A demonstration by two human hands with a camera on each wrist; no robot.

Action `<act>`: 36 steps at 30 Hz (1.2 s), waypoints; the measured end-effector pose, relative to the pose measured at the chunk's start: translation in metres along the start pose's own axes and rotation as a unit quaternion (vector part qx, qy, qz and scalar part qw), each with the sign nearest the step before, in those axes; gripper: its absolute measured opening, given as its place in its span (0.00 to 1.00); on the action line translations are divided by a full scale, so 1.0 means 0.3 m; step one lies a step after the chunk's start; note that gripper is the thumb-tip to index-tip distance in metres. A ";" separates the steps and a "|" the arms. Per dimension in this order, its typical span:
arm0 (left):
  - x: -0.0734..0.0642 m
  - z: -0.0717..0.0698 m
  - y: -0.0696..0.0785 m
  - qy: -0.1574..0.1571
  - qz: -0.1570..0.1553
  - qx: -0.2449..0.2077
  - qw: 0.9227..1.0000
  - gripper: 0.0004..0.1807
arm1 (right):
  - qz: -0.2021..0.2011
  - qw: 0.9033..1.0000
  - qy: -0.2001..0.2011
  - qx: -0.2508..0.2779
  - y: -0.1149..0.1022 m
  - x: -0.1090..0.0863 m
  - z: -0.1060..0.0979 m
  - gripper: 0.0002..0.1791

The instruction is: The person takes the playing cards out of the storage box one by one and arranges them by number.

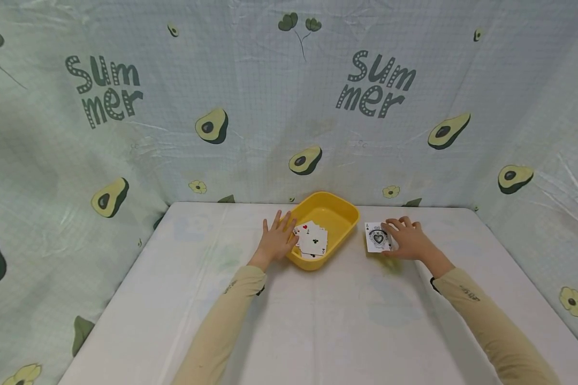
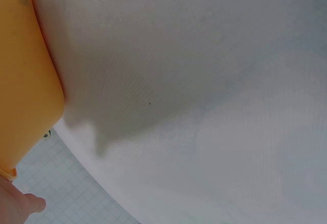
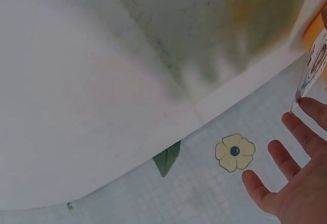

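Observation:
My right hand (image 1: 407, 241) pinches a white playing card (image 1: 377, 237) with a large round black emblem, at the right of a yellow plastic basin (image 1: 344, 235). Seen from the right wrist, the card (image 3: 317, 63) is almost edge-on at the fingertips, above the table, and the other fingers (image 3: 286, 160) spread away from it. Several overlapping playing cards (image 1: 314, 239) lie face up in the near-left part of the basin. My left hand (image 1: 276, 241) rests at the basin's left rim with its fingers spread. Only a bit of that hand (image 2: 18, 203) shows in the left wrist view.
The basin stands near the back edge of a table with a pale cover (image 1: 313, 321). Just behind that edge hangs a light curtain (image 1: 270, 80) printed with avocados and flowers, which continues along both sides.

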State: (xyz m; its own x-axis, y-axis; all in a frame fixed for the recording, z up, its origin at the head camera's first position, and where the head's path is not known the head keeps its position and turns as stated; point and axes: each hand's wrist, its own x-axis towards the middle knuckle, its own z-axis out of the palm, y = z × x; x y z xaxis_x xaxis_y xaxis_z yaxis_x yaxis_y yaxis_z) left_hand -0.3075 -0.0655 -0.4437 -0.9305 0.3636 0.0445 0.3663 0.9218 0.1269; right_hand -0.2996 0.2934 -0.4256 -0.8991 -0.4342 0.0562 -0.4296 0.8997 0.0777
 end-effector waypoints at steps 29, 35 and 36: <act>-0.030 -0.006 0.001 0.002 0.010 0.004 1.000 0.30 | 0.022 0.999 -0.042 0.007 -0.072 0.004 0.055 0.44; -0.034 -0.005 -0.001 0.002 0.011 0.005 1.000 0.30 | 0.026 0.998 -0.048 0.008 -0.070 -0.002 0.063 0.43; -0.035 -0.004 -0.002 0.004 0.012 0.004 1.000 0.30 | 0.026 0.998 -0.049 0.007 -0.070 -0.003 0.065 0.43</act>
State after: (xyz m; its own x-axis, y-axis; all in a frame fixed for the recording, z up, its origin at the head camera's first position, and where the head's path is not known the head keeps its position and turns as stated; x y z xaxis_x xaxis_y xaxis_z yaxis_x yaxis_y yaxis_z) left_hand -0.2980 -0.0700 -0.4430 -0.9212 0.3851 0.0554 0.3890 0.9138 0.1171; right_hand -0.2915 0.2758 -0.4466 -0.9240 -0.3806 -0.0379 -0.3823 0.9218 0.0637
